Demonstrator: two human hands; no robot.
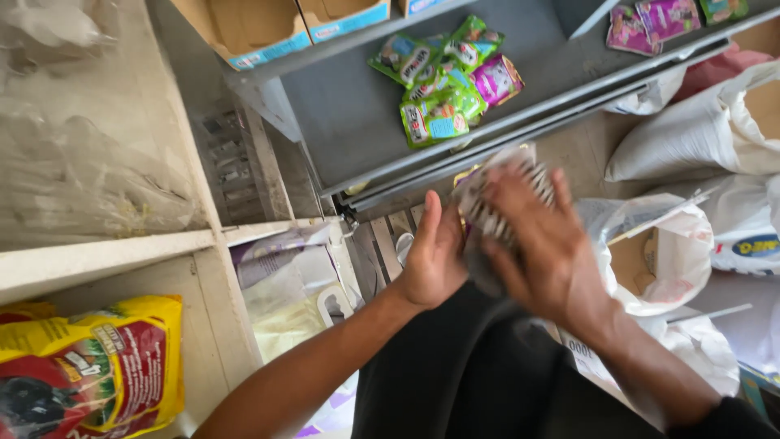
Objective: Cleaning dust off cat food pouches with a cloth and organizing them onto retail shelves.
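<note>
Landmark: flat grey metal shelf [341, 122]; on it, small glossy green and pink pouches [443, 81]; behind it, open brown cardboard boxes [252, 28]; before it, stack of flat silvery sachets [496, 207] between left hand [431, 256] and right hand [540, 244]; right of it, bulky white plastic sacks [691, 138]; left and before it, large yellow-red crinkled bag [89, 374] in a pale wooden compartment [106, 260].

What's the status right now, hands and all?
Both hands, left and right, clasp a stack of pouches. Grey shelf ahead holds loose pouches. Nothing between.
</note>
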